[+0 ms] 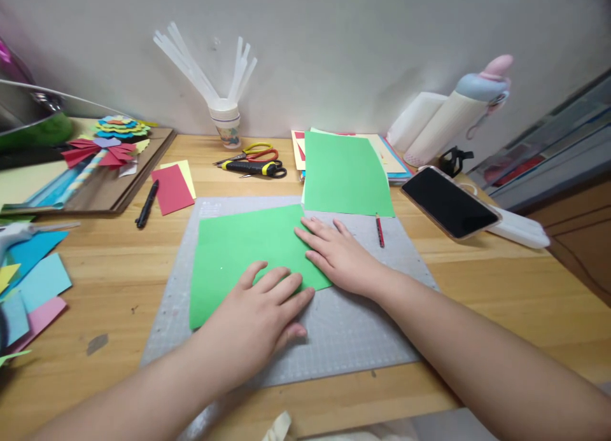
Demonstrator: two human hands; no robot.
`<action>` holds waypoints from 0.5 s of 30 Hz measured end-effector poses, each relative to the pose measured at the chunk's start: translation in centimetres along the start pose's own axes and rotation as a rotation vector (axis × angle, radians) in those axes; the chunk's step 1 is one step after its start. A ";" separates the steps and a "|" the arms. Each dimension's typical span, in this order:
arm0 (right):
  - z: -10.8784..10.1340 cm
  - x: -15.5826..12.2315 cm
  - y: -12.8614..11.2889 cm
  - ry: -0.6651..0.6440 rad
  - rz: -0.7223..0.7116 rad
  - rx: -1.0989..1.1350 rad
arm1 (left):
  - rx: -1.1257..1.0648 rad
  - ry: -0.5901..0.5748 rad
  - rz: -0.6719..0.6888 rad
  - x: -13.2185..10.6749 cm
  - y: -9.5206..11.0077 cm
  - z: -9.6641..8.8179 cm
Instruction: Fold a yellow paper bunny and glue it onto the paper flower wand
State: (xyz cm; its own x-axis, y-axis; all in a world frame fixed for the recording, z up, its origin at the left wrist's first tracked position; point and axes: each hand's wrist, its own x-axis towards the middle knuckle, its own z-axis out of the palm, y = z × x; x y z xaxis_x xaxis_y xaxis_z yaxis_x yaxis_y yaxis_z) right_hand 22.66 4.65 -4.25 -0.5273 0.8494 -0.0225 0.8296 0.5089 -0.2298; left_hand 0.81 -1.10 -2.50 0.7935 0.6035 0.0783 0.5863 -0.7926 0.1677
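A sheet of green paper [243,250] lies on the grey cutting mat [353,339]. My left hand [267,307] rests along its near edge, fingers spread and slightly bent. At the sheet's right end, my right hand [338,253] lies flat with fingers stretched over the paper. Whether the sheet is folded double I cannot tell. Behind it, a second green sheet [348,174] overlaps the mat's far edge and rests on a stack of coloured paper [398,165]. A short red-and-black pencil [380,231] is on the mat, right of my right hand.
Scissors [260,151] and a black-yellow cutter [251,168] lie behind the mat, near a paper cup [226,126] of white sticks. A black pen [147,204] and red card [172,189] are left. A phone [451,202] and bottle [449,119] stand right. Paper scraps [45,282] cover the left edge.
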 end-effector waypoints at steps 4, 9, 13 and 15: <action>-0.2 0.1 0.5 0.003 -0.004 0.038 | 0.042 -0.007 -0.003 1.2 0.5 0.1; -0.4 0.2 0.9 0.015 -0.020 0.076 | 0.062 -0.032 0.005 2.8 1.1 0.2; -0.2 0.3 1.0 0.024 -0.023 0.070 | 0.068 -0.009 0.008 3.5 1.7 0.1; -0.1 0.2 1.1 0.023 -0.029 0.058 | 0.076 -0.005 0.009 3.3 1.8 0.1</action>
State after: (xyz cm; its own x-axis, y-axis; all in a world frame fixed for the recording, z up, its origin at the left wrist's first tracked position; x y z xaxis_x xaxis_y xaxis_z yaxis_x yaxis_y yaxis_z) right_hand 23.42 5.41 -4.38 -0.5456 0.8380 0.0072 0.8020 0.5246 -0.2856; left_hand 4.49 -0.49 -1.99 0.7995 0.5961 0.0743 0.5897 -0.8024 0.0915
